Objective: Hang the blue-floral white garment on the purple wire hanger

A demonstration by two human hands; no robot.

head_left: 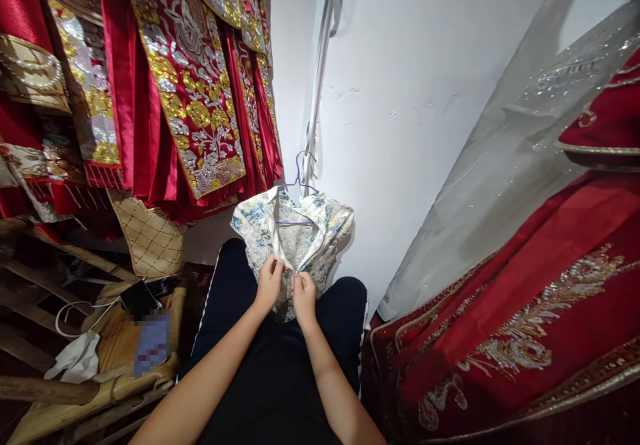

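Observation:
A short-sleeved floral garment (253,221), white with blue and yellow flowers, hangs on a thin purple hanger (299,171) between my knees. Its collar is spread and the front lies open down to my fingers. My left hand (271,281) pinches one front edge of it. Close beside, my right hand (303,295) has its fingers closed on the other front edge. A small reddish bit shows between the two hands, too small to name. The lower part of the garment is partly hidden by my hands and wrists.
Red embroidered costumes (200,111) hang at the left. Below them stands a bamboo chair (110,338) with a white cable, crumpled tissue (75,358) and blurred items. A white wall (395,98) is ahead. A clear-covered gown (450,205) and red beaded dress (565,278) hang at right.

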